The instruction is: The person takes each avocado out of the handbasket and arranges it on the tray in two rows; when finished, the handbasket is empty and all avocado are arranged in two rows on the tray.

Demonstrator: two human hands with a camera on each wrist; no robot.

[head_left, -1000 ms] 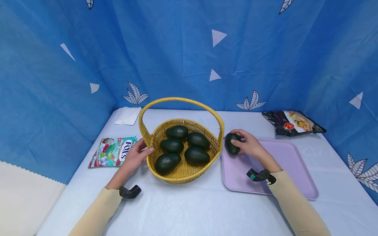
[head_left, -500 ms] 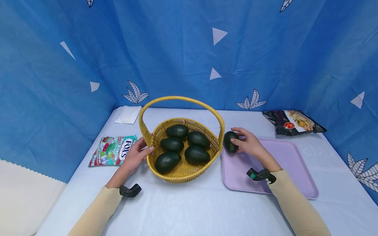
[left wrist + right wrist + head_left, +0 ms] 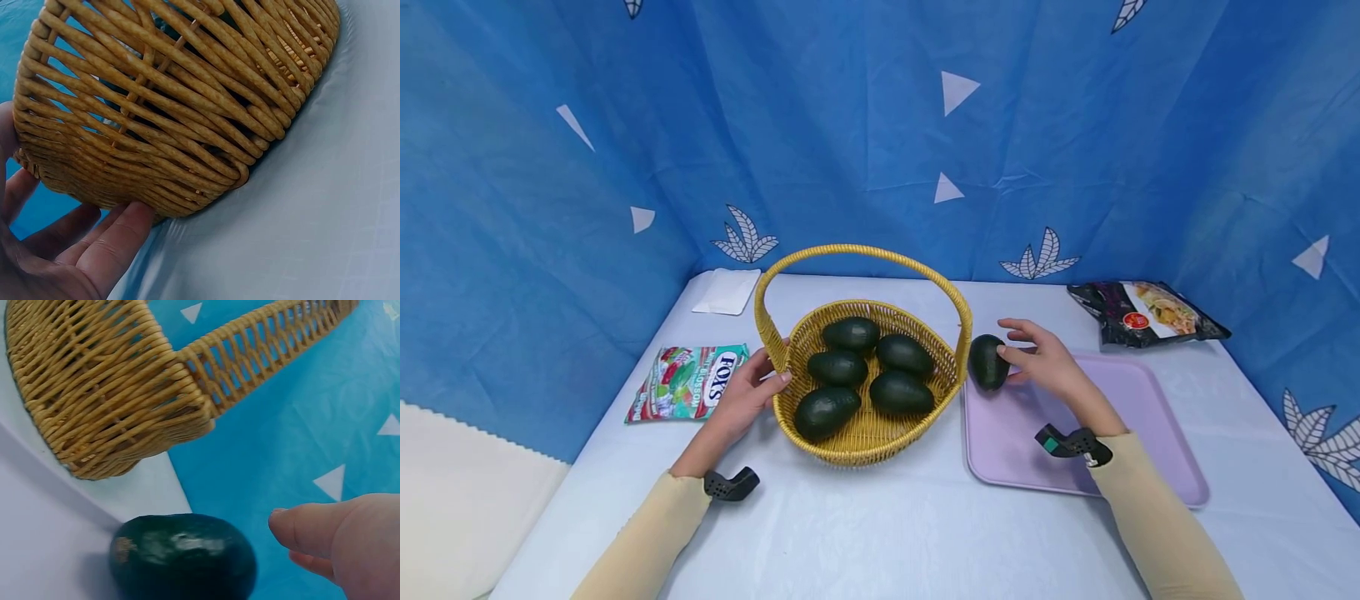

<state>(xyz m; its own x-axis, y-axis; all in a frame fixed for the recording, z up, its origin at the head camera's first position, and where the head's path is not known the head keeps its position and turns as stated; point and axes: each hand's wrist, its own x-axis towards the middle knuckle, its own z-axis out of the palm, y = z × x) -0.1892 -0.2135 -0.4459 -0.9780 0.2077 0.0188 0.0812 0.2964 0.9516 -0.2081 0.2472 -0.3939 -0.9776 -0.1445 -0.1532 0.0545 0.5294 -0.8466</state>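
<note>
In the head view a yellow wicker basket (image 3: 867, 457) with a tall arched handle stands mid-table, several dark green avocados (image 3: 837, 369) lying inside. My left hand (image 3: 747, 402) holds its left rim, thumb over the edge; the left wrist view shows the fingers (image 3: 119, 247) against the outer weave. To the right of the basket, one more avocado (image 3: 987, 367) lies at the left edge of a lilac tray (image 3: 1120, 400). My right hand (image 3: 1041, 362) is beside it, fingers spread. In the right wrist view, a gap separates the thumb (image 3: 312, 528) from this avocado (image 3: 184, 559).
A green Fox's candy bag (image 3: 685, 385) lies left of the basket, with a white packet (image 3: 727, 292) behind it. At the back right is a black food pouch (image 3: 1150, 312). A blue curtain (image 3: 880, 142) hangs behind the table.
My right hand has let go of the avocado at the tray's left edge, its fingers spreading and drawing slightly right. The left hand stays on the basket rim.
</note>
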